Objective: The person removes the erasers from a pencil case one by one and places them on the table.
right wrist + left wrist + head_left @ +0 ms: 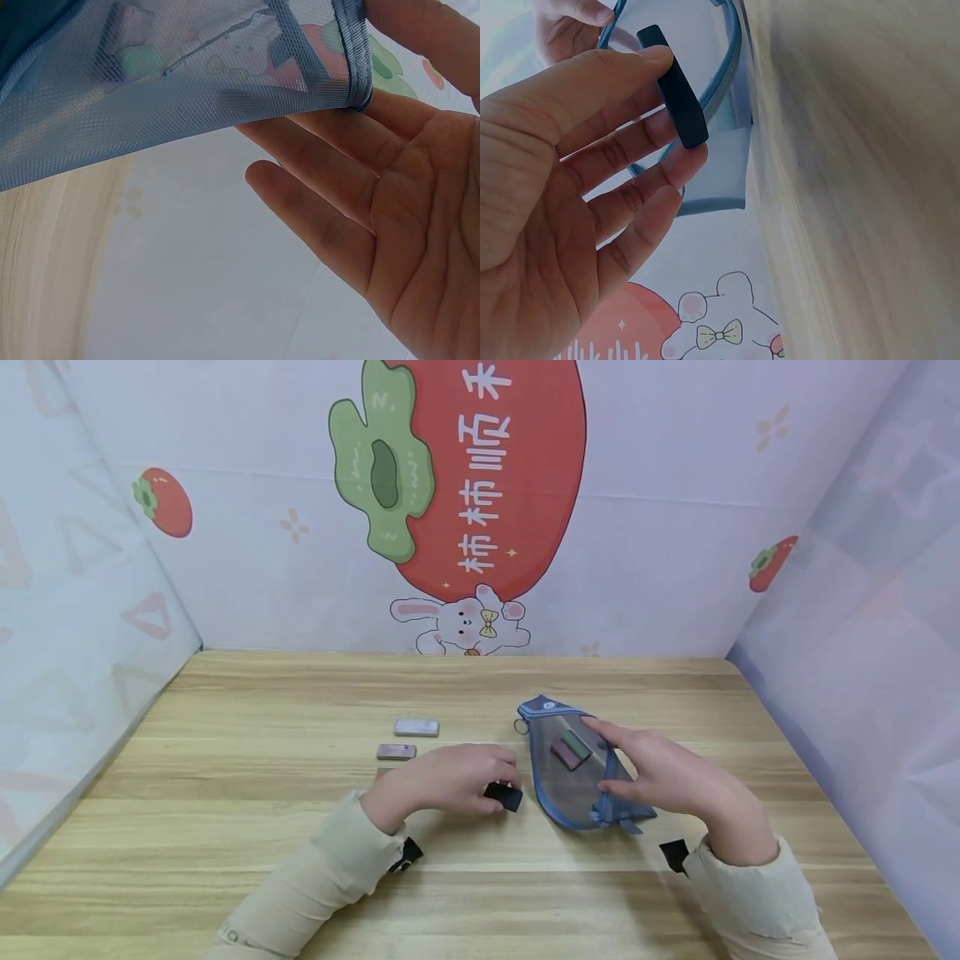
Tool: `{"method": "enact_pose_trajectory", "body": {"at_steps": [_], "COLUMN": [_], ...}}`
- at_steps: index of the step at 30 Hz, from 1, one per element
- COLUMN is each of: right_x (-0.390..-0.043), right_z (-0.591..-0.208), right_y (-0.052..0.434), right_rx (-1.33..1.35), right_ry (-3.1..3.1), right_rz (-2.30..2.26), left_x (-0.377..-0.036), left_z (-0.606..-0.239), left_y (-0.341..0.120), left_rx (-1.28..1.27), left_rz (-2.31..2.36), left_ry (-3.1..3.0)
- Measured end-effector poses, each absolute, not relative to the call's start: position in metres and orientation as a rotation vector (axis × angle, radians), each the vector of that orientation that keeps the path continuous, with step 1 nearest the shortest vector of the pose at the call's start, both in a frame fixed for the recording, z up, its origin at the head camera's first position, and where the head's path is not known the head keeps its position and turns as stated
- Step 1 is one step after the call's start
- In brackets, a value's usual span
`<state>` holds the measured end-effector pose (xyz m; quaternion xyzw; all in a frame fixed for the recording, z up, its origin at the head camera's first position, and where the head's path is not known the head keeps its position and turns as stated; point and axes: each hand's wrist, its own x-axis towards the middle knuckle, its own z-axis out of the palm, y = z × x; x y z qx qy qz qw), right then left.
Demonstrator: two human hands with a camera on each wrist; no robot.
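Note:
Between thumb and fingertips my left hand pinches a small dark rectangular block. The left wrist view shows this block as a slim bar held along its edges. Just to the right lies a see-through mesh pouch with blue trim, a zip and a ring. My right hand holds its right-hand edge, the thumb apart from the fingers; in the right wrist view several fingers reach behind the mesh. A green block and a mauve block show inside the pouch.
Left of the pouch, a pale grey-blue block and a mauve-pink block lie on the wooden table. A reddish block is partly hidden by my left hand. Printed walls stand at the back and sides.

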<state>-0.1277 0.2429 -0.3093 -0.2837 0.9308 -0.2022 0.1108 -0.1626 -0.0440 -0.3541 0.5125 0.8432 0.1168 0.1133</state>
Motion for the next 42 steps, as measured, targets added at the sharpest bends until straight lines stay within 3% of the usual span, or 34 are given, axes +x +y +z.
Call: {"method": "enact_pose_trajectory", "body": {"at_steps": [42], "right_x": [-0.128], "right_z": [-0.31], "right_y": [0.243], "right_rx": [-0.873], "right_ry": [2.748], "right_rz": [-0.559], "left_x": [-0.159], "left_z": [-0.359], "left_y": [-0.107], "left_rx": [1.291], "left_rz": [0.347], "left_ry": [2.631]}}
